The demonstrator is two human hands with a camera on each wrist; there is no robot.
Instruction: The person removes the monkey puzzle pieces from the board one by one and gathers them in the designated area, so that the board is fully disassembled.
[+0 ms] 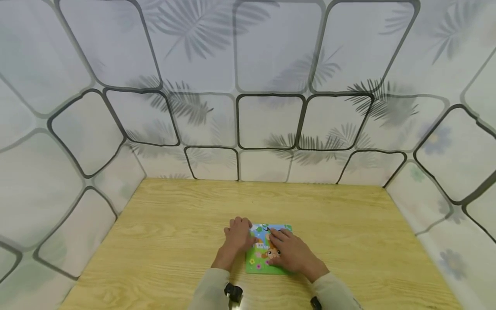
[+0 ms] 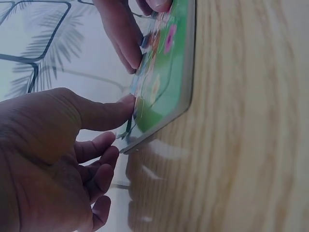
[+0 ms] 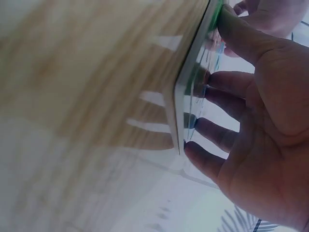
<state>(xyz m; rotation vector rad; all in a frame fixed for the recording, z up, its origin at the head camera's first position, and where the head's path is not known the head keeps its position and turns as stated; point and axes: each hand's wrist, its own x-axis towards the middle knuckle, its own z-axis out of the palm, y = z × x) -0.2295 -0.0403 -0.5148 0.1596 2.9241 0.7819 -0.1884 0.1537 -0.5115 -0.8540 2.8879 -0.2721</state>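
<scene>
Right wrist: right hand (image 3: 265, 111), fingers spread, touches the picture board (image 3: 180, 99).

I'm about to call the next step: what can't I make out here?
- Head view: part of the illustrated board, hidden by the right hand.
- Head view: the rest of both sleeves, cut off by the bottom edge.
- Right wrist view: much of the left hand, cut off by the top edge.

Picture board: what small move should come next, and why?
I'd guess a light press with the right hand: its fingertips touch the picture board, which lies on the table, and the left hand, thumb on the face by the left edge, could steady it.
</scene>
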